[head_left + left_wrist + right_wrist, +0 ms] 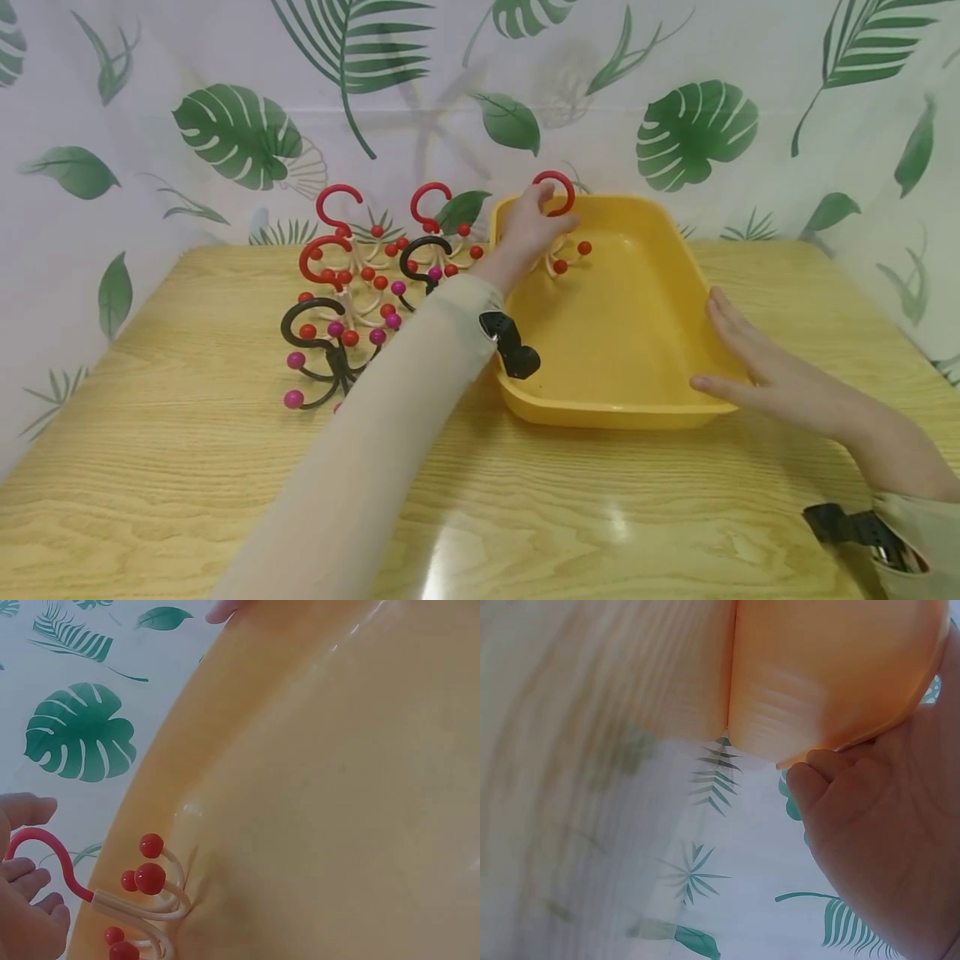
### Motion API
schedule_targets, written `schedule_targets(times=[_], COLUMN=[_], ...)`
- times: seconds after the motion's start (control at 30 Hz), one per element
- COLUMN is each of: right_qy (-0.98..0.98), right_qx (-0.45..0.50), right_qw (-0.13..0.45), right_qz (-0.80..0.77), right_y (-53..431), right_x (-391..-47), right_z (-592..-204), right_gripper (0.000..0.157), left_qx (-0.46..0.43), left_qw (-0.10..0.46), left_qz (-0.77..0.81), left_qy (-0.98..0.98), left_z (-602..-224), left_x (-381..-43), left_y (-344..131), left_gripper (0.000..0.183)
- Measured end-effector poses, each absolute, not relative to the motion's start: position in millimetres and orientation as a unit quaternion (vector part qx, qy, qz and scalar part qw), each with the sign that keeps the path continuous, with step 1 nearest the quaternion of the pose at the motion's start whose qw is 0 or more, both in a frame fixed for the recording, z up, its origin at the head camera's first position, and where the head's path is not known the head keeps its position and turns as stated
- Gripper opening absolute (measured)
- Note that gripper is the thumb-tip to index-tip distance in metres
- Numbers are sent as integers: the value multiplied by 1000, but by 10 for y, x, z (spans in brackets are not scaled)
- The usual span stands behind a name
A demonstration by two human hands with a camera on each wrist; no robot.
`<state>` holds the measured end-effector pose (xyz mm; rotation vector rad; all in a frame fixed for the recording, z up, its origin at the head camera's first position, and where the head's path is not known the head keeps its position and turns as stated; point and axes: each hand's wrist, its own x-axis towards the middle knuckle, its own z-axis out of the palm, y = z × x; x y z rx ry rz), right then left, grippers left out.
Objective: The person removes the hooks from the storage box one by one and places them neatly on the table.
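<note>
My left hand [531, 227] is at the red hook of a multi-prong hanger [557, 258], over the back left part of a yellow basin [618, 333]. Thumb and fingers are apart, on either side of the hook [56, 844] in the left wrist view. This hanger has pale curved prongs tipped with red balls [151, 878], against the basin's wall and floor. My right hand [772, 375] rests on the basin's right rim, fingers fairly straight, thumb over the edge. In the right wrist view its fingertips [814, 776] lie right at the rim.
Left of the basin several similar hangers stand close together on the wooden table [187, 467]: red-hooked ones [339, 196] behind, black ones with magenta balls [337, 367] nearer. My left sleeve [375, 425] covers part of them. A leaf-patterned cloth [427, 125] hangs behind.
</note>
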<state>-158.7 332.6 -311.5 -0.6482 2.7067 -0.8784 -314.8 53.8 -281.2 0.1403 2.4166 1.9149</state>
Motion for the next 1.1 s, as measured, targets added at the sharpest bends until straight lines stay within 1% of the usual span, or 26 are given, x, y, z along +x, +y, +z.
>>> schedule_targets(times=[0.07, 0.13, 0.3, 0.47, 0.7, 0.8, 0.93, 1.1], right_qy=[922, 922, 923, 922, 923, 922, 919, 920], right_qx=[-222, -222, -221, -222, -225, -227, -231, -224], right_qw=[111, 111, 109, 107, 105, 105, 104, 110], right_qz=[-298, -296, -296, -298, -294, -296, -301, -303], right_y=[3325, 3326, 3326, 3325, 3312, 3305, 3305, 3318], right_x=[-1588, -1590, -1591, -1588, -1603, -1614, -1615, -1602], right_z=[-3116, -3113, -3104, -3110, -3120, -3127, -3138, -3143], right_gripper=[91, 91, 91, 91, 92, 92, 92, 91], left_qx=[63, 74, 83, 77, 49, 30, 20, 44], left_qw=[47, 62, 64, 51, 16, 5, -3, -3], left_qz=[613, 606, 597, 604, 618, 616, 627, 651], left_qy=[786, 790, 795, 792, 785, 787, 778, 758], left_z=[-2811, -2807, -2807, -2819, -2802, -2772, -2695, -2526], left_x=[-3159, -3164, -3167, -3145, -3088, -3069, -3019, -2899], left_y=[534, 536, 560, 573, 564, 573, 607, 671], left_gripper=[68, 68, 57, 48, 20, 16, 15, 14])
